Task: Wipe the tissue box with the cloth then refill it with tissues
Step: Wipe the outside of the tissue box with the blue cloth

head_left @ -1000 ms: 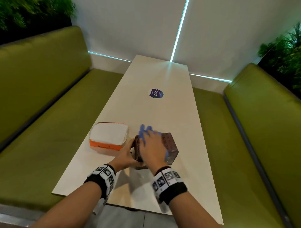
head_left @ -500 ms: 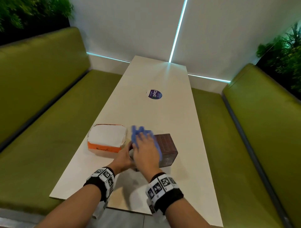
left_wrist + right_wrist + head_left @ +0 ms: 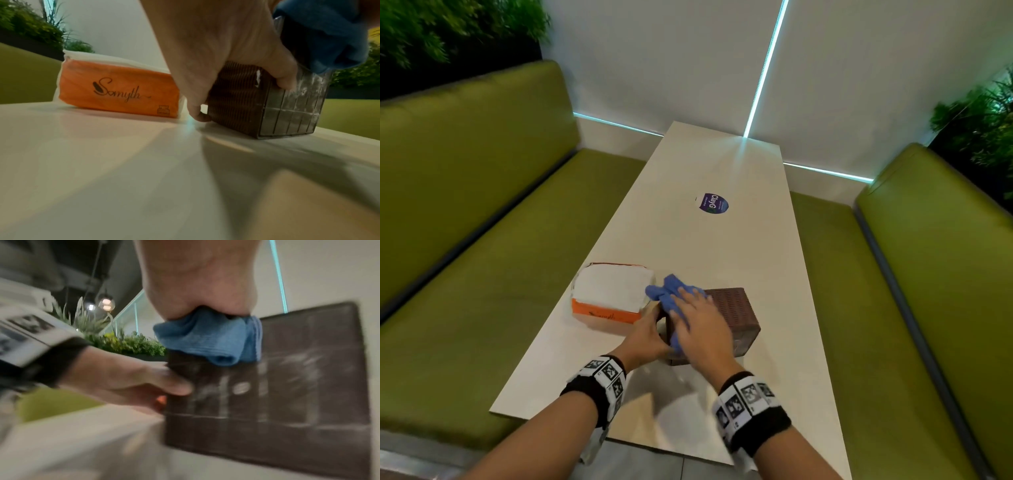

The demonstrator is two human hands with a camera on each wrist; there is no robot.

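Note:
The brown woven tissue box lies on its side on the table. My left hand grips its near left corner, thumb on the grey end face and fingers down the left side. On top of the box my right hand lies flat and presses the blue cloth down; the cloth bunches out past the fingertips. The right wrist view shows the cloth squeezed under the palm against the box. Left of the box sits the orange and white tissue pack.
A round purple sticker lies farther up the table. Green benches run along both sides, with plants behind them. The box stands close to the table's near edge.
My right hand swept the cloth leftward over the top of the box, then back a little; the cloth now trails past the left edge. The left hand has kept its hold.

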